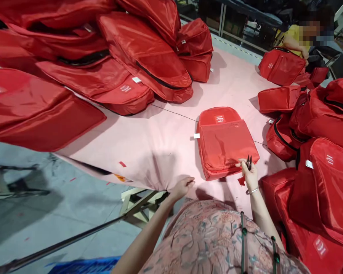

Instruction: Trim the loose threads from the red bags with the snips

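Note:
A red backpack lies flat on the pink-covered table, with a white tag sticking out on its left side. At its lower right corner, my right hand is closed around small black thread snips, blades pointing up, and its fingers are by the bag's bottom edge. A red scrap shows beside that hand. My left hand is over the table's near edge, left of the bag and apart from it. Its fingers are pinched together; what they hold, if anything, is too small to make out.
Large red bags are heaped at the upper left. More red backpacks pile up along the right. Across the table a person in yellow handles a red bag. Below the table edge are a wooden trestle and a dark bar.

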`<state>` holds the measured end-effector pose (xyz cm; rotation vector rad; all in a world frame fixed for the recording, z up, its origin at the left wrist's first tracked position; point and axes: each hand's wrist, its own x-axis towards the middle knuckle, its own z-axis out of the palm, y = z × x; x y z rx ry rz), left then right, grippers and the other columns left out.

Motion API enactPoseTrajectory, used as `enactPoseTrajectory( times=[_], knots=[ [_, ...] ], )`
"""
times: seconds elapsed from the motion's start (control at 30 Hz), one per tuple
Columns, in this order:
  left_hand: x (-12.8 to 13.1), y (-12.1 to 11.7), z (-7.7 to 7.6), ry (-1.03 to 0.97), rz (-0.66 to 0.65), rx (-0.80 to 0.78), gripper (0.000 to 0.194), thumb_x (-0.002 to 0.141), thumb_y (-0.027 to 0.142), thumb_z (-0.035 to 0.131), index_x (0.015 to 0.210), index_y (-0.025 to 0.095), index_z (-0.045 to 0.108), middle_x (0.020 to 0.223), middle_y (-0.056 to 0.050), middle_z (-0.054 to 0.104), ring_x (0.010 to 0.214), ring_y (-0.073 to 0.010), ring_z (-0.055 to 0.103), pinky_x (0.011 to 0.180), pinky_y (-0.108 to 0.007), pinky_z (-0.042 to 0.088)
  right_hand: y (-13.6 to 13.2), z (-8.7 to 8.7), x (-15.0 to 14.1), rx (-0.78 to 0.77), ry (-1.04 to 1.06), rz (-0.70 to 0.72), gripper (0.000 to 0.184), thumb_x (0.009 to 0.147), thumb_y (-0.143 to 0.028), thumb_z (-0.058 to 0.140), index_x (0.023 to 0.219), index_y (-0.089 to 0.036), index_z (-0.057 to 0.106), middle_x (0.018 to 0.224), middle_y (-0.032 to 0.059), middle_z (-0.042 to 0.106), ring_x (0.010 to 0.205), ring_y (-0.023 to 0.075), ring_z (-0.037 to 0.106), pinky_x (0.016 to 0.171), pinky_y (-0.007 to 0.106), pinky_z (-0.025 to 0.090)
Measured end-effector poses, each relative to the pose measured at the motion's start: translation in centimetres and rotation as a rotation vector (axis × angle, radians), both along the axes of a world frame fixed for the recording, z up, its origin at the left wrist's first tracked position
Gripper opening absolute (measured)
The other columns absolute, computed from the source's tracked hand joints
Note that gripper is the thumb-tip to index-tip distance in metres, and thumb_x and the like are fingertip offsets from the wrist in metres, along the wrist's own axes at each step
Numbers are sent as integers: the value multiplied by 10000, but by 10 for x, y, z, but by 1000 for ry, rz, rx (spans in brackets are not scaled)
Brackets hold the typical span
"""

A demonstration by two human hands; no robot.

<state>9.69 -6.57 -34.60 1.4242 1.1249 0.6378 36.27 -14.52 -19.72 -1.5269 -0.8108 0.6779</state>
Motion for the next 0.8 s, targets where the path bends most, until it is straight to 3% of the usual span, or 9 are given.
enactPoseTrajectory(
  times=[0.13,0.2,0.3,0.43,0.6,0.7,0.8],
  knots=[
    [-6,4,3,-12,88,-197,354,493,487,683,697,199,656,714,-60,675,676,-237,622,600,-319,481,-33,-44,19,-140,57,-123,433,682,-514,597,872,-126,626,686,55,665,406,68,377,376,207,247],
    [7,2,10,-54,63,-252,396,500,505,681,716,176,639,705,-66,665,671,-233,620,610,-325,480,-40,-55,24,-161,136,-167,450,660,-510,614,873,-114,624,673,48,659,372,44,300,361,203,210],
    [32,1,22,-125,-16,-216,397,571,505,648,763,159,615,742,-65,654,685,-209,617,672,-332,484,-38,-65,27,-152,242,-199,444,619,-485,650,854,-109,625,648,35,647,350,24,247,348,197,180],
    [57,4,35,-167,-10,-48,326,687,472,574,790,164,595,775,-53,646,719,-182,609,733,-318,479,-28,-74,25,-92,271,-279,382,612,-449,648,796,-116,625,597,14,625,349,23,251,351,194,178],
    [70,8,57,6,13,207,251,786,389,488,859,171,590,826,-51,654,778,-179,611,762,-309,466,-23,-80,23,-86,318,-322,376,635,-470,635,775,-123,610,584,6,620,330,21,243,343,197,175],
    [78,8,75,128,-19,414,257,808,376,492,927,172,594,912,-67,652,868,-196,596,809,-324,454,-22,-84,15,-88,286,-274,385,640,-503,647,711,-127,611,596,25,631,381,52,400,394,199,308],
    [89,8,89,253,-151,692,278,810,379,523,991,179,592,1028,-82,628,988,-227,547,896,-362,413,-18,-91,-1,-122,221,-159,386,657,-515,645,674,-130,626,603,39,642,551,114,564,570,225,436]
  ],
)
